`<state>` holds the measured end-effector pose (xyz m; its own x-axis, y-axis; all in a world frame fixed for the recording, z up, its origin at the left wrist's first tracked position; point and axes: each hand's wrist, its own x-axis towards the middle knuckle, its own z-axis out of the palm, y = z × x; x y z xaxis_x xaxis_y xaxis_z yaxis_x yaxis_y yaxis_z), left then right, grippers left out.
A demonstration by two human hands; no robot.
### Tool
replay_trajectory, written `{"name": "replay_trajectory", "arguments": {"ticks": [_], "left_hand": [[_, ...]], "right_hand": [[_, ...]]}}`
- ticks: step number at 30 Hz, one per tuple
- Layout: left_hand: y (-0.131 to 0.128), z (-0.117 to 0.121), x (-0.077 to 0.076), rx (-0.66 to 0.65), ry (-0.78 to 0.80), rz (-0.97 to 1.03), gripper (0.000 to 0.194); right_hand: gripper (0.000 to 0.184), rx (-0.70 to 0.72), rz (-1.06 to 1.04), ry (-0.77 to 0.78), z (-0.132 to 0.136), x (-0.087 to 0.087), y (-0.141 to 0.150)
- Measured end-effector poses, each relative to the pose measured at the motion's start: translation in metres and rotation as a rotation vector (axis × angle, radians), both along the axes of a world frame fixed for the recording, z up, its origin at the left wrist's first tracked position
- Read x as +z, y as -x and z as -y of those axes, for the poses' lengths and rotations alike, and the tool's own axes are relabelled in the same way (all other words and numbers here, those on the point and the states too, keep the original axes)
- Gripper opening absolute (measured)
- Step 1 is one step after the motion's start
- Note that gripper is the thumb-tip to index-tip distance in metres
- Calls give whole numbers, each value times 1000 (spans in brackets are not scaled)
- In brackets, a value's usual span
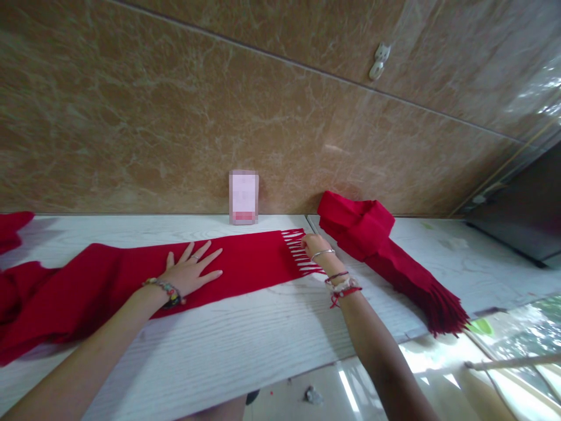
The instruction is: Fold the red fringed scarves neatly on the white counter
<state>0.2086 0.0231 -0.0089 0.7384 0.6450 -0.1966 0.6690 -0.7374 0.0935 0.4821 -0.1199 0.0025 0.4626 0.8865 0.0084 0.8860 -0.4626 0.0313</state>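
A red scarf (258,260) lies stretched flat along the table, its left part bunched in loose folds. My left hand (187,273) rests palm down on the scarf with its fingers spread. At the scarf's right end, my right hand (316,245) has its fingers curled closed at the fringe (298,250); whether they pinch a strand is partly hidden. Just right of that hand lies a second red scarf (372,240), folded over at the wall end, with its tassels hanging at the table's front edge.
The pale wood-grain table (228,333) runs along a brown marbled wall (175,128). A small pinkish card or box (243,197), blurred out, leans upright on the wall. More red cloth (13,231) lies far left. A dark box-like object (521,204) stands at the right.
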Motion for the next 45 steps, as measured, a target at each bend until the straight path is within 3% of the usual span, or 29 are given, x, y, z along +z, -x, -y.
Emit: {"name": "replay_trajectory", "arguments": {"ticks": [3, 6, 11, 13, 17, 22, 24, 27, 30, 34, 39, 42, 45], "left_hand": [[1, -2, -3, -37, -21, 5, 58], [2, -6, -8, -31, -41, 20, 58], [4, -13, -17, -66, -65, 21, 64], [5, -13, -18, -62, -65, 28, 64], [3, -12, -16, -30, -52, 43, 61], [2, -12, -14, -8, -20, 50, 61], [2, -11, -13, -1, -3, 40, 60], [1, -8, -8, 11, 9, 28, 61], [0, -4, -3, 16, 8, 32, 61], [0, 1, 2, 14, 4, 22, 60], [0, 0, 0, 17, 3, 11, 58], [1, -2, -5, -10, -25, 12, 57], [1, -3, -7, -8, -27, 1, 56]], "right_hand": [[25, -112, 31, 6, 12, 4, -19], [26, -101, 43, -35, 17, 13, -20], [27, 213, 8, -109, 0, 7, 5], [25, 241, -6, -79, -5, -1, 7], [24, 77, 18, -60, 2, -10, -15], [25, -54, 70, -89, 16, -2, -34], [27, -1, 76, -130, 9, -1, -26], [35, 202, 48, -197, -7, -12, -4], [43, 328, 14, -135, -13, -27, 7], [41, 174, 37, -7, 4, -35, -7], [43, -25, 98, -88, 11, -23, -21], [46, 82, 98, -194, -7, -20, -8], [45, 234, 65, -170, -25, -23, 6]]}}
